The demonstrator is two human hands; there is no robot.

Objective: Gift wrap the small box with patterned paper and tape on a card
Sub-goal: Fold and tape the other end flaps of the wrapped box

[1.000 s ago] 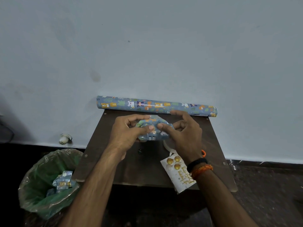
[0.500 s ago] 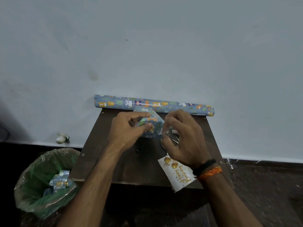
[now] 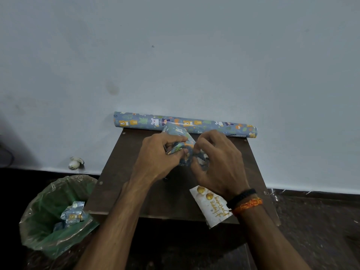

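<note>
With the left hand (image 3: 155,156) and right hand (image 3: 216,162) both clamped on the half-wrapped small box (image 3: 180,142) held above the table (image 3: 120,184), an overtight pull risks tearing the patterned paper or springing the end fold loose.

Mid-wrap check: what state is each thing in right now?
small box: paper-covered, held above the table
left hand: grips the box
right hand: pinches a paper flap
paper roll: rolled, against the wall
card: flat, overhanging the table edge, untaped
bin: holds paper scraps
</note>
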